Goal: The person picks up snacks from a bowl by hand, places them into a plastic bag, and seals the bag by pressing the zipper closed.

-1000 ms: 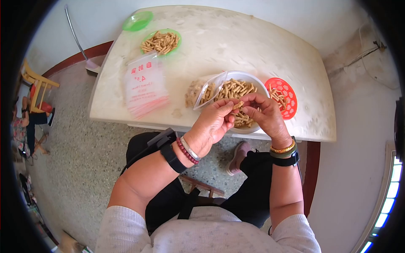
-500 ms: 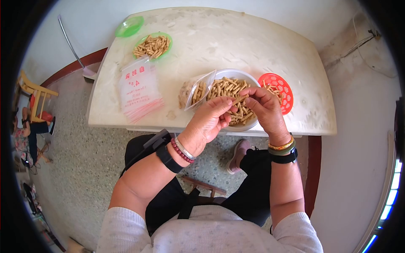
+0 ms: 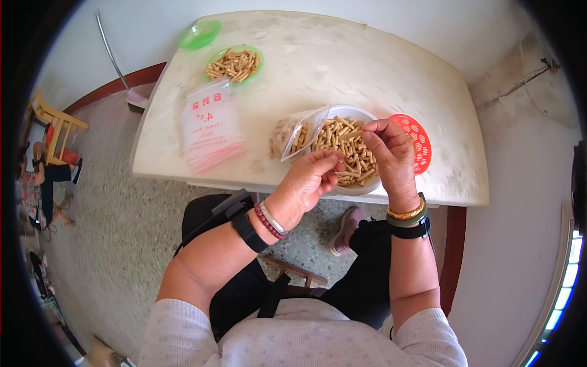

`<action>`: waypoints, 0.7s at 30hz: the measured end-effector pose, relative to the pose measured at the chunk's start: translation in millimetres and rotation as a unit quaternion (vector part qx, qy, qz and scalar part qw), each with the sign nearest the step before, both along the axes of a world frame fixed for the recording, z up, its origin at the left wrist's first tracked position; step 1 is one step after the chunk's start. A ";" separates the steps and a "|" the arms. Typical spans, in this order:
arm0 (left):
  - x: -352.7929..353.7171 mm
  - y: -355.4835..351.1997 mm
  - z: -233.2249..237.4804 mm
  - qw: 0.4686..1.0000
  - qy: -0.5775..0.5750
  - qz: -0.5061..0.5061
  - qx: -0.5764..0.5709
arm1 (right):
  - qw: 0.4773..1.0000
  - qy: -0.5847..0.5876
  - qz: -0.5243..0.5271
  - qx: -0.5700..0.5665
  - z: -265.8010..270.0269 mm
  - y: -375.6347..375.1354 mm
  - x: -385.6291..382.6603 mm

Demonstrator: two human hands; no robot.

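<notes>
My right hand (image 3: 394, 156) is over the right side of a white bowl (image 3: 365, 114). Its thumb and index finger pinch a short tan stick (image 3: 353, 133), like a piece of dried root. Below and to the left, my left hand (image 3: 306, 183) is at the bowl's near edge with its fingers curled in. What lies at its fingertips, if anything, is too small to make out. Many similar sticks (image 3: 348, 148) fill the bowl. A clear plastic bag (image 3: 304, 131), partly filled with sticks, leans on the bowl's left rim.
Right of the bowl sits a red perforated basket (image 3: 422, 144), partly behind my right hand. Printed zip bags (image 3: 214, 125) lie at the left. Behind them are a green plate (image 3: 260, 67) of sticks and another green dish (image 3: 202, 35). A wooden chair (image 3: 58, 131) stands at far left.
My hands have moved apart; before, they met at a stick over the bowl. The right hand now has a stick at its fingertips. The view has shifted slightly.
</notes>
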State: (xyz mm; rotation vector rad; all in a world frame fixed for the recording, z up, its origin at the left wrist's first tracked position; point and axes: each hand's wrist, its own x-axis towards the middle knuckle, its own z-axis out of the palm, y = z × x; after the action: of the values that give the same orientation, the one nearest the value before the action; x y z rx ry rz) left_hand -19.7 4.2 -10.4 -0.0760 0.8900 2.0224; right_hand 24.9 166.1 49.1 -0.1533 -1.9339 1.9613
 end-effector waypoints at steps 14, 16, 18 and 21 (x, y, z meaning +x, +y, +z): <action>3.2 -4.9 2.1 0.995 0.022 -0.094 -0.017 | 0.992 -0.057 -0.020 0.112 -5.7 -3.6 -34.4; 5.7 -4.5 5.6 0.978 0.079 -0.194 -0.023 | 0.976 -0.113 -0.028 0.183 -15.6 21.0 -31.3; 13.7 -6.4 17.7 0.954 0.142 -0.261 -0.042 | 0.946 -0.153 -0.015 0.287 -17.1 29.8 -15.9; 21.9 -3.3 18.7 0.899 0.272 -0.336 -0.072 | 0.897 -0.167 0.017 0.408 -29.5 38.5 -5.4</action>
State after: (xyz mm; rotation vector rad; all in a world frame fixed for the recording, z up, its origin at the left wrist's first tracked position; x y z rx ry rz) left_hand 2.2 0.9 8.4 0.6629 1.2038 1.3248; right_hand 19.5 204.6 19.6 -0.2293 -2.8202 1.0237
